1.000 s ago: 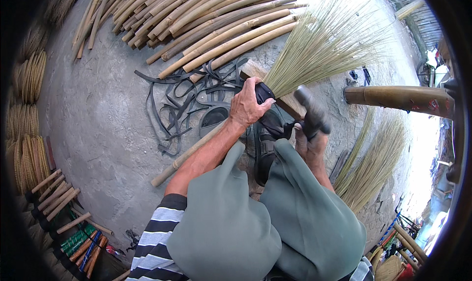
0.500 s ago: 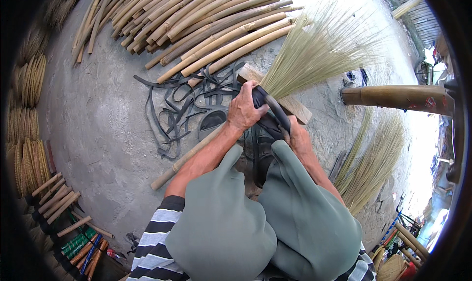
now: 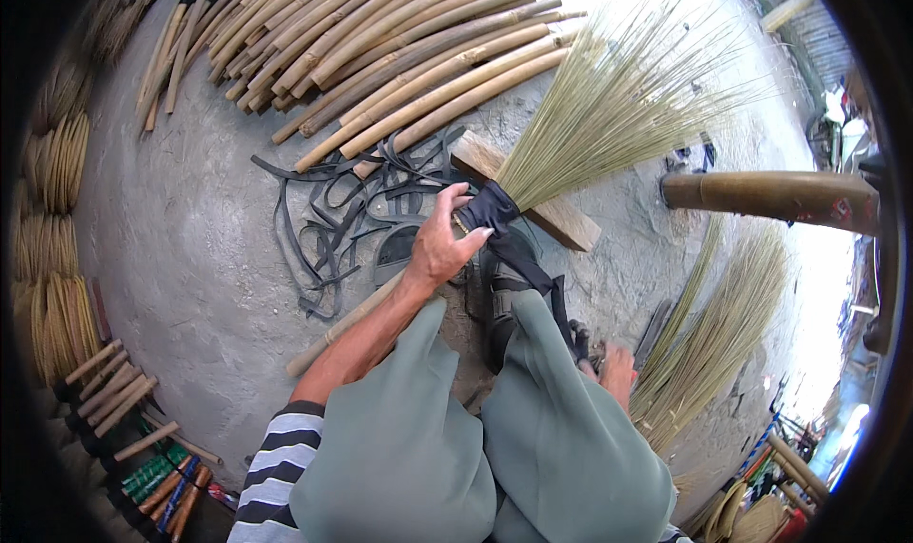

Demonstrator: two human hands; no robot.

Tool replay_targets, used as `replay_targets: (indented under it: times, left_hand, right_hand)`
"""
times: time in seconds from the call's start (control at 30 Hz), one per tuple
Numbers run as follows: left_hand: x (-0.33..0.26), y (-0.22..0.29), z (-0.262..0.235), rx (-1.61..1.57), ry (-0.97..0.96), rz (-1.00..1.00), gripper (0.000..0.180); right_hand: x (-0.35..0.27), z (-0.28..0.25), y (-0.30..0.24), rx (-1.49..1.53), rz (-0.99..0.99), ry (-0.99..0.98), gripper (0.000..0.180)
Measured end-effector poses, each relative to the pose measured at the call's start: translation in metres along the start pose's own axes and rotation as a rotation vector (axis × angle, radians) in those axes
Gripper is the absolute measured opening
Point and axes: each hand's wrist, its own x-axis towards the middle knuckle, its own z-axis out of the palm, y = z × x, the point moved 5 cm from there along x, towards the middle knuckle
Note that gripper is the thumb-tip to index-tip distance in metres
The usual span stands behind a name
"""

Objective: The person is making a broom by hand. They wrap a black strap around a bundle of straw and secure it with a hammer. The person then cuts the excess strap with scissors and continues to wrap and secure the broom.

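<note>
My left hand (image 3: 439, 243) grips the neck of a broom head (image 3: 609, 106), a fan of pale green-yellow fibres that spreads up and to the right. A black rubber strip (image 3: 518, 253) is wound around that neck and runs down between my knees. My right hand (image 3: 609, 367) is low on the right, partly hidden behind my grey-green trouser leg (image 3: 561, 429), and pulls the strip's lower end taut. The broom's stick (image 3: 347, 319) runs down-left under my left forearm. The neck rests by a wooden block (image 3: 561, 222).
Bamboo poles (image 3: 399, 58) lie stacked at the top. A tangle of black rubber strips (image 3: 333, 229) lies on the concrete floor left of my hand. Loose fibre bundles (image 3: 704, 334) lie right. A thick wooden post (image 3: 770, 196) juts in from the right. Short sticks (image 3: 114, 396) lie lower left.
My right hand has dropped from beside the broom's neck down to my right knee, drawing the black strip out long. The left hand has stayed on the neck.
</note>
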Motion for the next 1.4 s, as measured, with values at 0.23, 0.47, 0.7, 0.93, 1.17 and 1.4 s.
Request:
replay_targets:
  times: [0.23,0.47,0.7,0.93,1.17,1.4]
  left_hand:
    - [-0.023,-0.006,0.003,0.021,-0.021,-0.056,0.083]
    - [-0.022,0.01,0.009,0.307,0.033,0.144,0.088]
    - [-0.006,0.01,0.019,0.363,0.024,0.02,0.083]
    - [0.017,0.007,0.022,0.387,0.017,-0.003,0.075]
    - [0.006,0.015,0.019,0.321,0.237,0.312,0.055]
    - [-0.002,0.014,0.008,0.186,0.388,0.421,0.025]
  right_hand:
    - [0.156,0.041,-0.152,0.84,-0.009,-0.021,0.054]
    - [0.19,0.064,-0.18,0.971,0.054,-0.329,0.051]
    - [0.176,0.013,-0.175,0.848,-0.275,0.227,0.036]
    - [0.174,0.043,-0.189,1.424,0.263,-0.311,0.028]
    - [0.145,0.044,-0.185,1.398,0.179,-0.461,0.018]
    - [0.148,-0.01,-0.185,0.752,-0.374,0.179,0.018]
